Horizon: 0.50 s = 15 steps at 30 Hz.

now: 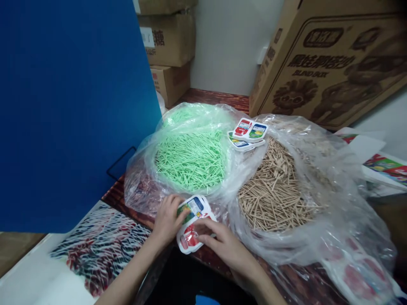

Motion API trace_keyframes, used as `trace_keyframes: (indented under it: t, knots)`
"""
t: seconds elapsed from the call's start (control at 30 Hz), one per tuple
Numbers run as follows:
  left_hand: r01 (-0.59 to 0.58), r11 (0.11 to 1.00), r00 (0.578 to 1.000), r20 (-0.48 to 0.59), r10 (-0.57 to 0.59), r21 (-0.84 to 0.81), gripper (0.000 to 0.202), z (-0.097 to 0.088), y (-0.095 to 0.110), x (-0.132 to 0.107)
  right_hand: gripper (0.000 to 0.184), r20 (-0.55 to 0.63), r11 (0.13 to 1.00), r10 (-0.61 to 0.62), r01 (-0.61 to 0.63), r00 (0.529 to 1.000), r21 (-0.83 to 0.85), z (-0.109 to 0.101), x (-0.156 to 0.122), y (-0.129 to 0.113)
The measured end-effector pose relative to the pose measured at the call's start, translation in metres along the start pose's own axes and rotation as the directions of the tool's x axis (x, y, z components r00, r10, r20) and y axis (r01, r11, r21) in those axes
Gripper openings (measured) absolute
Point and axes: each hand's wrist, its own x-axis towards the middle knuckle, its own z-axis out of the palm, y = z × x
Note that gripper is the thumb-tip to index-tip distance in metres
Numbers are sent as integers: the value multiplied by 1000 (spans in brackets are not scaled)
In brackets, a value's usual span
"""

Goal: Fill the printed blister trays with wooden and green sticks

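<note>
While both hands meet at the near edge of the table, the fingers of the left hand are curled around the left rim of a twin-cup pack. Its thumb lies on the blue-and-green label. The right hand closes on the red-labelled end from the right, its fingers pressing the lower rim. The pack is gripped by both hands and tilted, blue end up and away, red end toward the body. It sits just over the table edge; whether it touches the wood cannot be told.

- Directly behind the pack: an open clear bag of green sticks, its plastic bulging up to the left fingers.
- Right of that, touching it: a second clear bag of wooden sticks. Its loose plastic spills forward to just beside the right wrist.
- On the seam between the two bags, at their far side: a small stack of packs, same labels.
- Left side: a blue board stands upright and walls off that flank. A printed sheet lies flat at its foot, near the left forearm.
- Far right: a large cardboard box leans over the wooden sticks. Stacked cartons stand at the back.

Open room: only the narrow strip at the near edge, between the bags and the body. The bags take up most of the table.
</note>
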Motion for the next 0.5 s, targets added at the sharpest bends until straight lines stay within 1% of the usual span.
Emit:
trace_keyframes:
  t: [0.07,0.1,0.17,0.27,0.37,0.5]
  knots:
    - [64,998,997,44,-64,18,25,9,0,6,30,-22,999,1,0,1000,53,-5,-5,9]
    - [103,995,993,55,-103,9,24,13,-1,8,30,-28,997,9,-7,1000,79,-7,-7,14]
    - [177,983,983,60,-174,-49,14,18,-4,11,30,-34,993,28,-24,999,117,-9,-10,20]
    - [228,961,974,45,-223,-159,10,20,-10,13,28,-28,995,33,-30,999,97,-13,-9,20]
    - [189,961,982,38,-186,-201,13,18,-14,15,29,-19,999,42,-41,999,23,-19,-3,12]
    - [24,992,1000,20,-22,-125,22,13,-21,16,32,-26,996,25,-27,999,-84,-30,11,-3]
